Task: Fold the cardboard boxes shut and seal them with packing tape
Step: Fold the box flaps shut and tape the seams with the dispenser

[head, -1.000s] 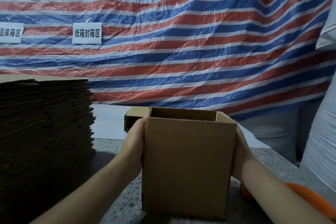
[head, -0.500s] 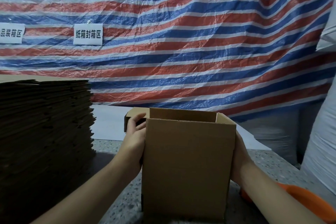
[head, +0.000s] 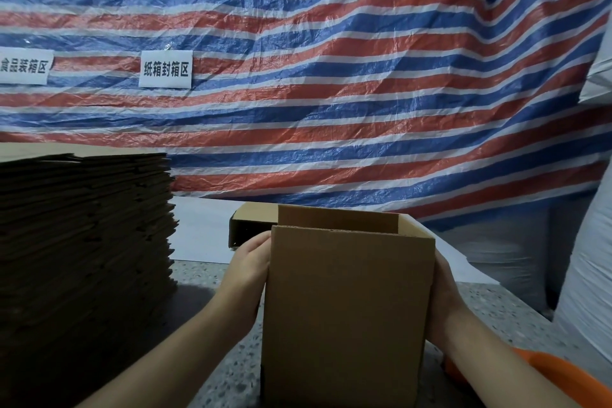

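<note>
Change: your left hand [head: 250, 262] has drawn its fingers off the side flap and back against the box wall.
Hands: your left hand and right hand [head: 443, 291] grip the upright brown cardboard box [head: 347, 315] between them.
Box: top open, on the speckled grey table [head: 212, 295].
Beside: dark stack of flat cardboard [head: 82, 258], left.

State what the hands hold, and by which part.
Both hands, left and right, hold the open cardboard box by its opposite side walls.
</note>
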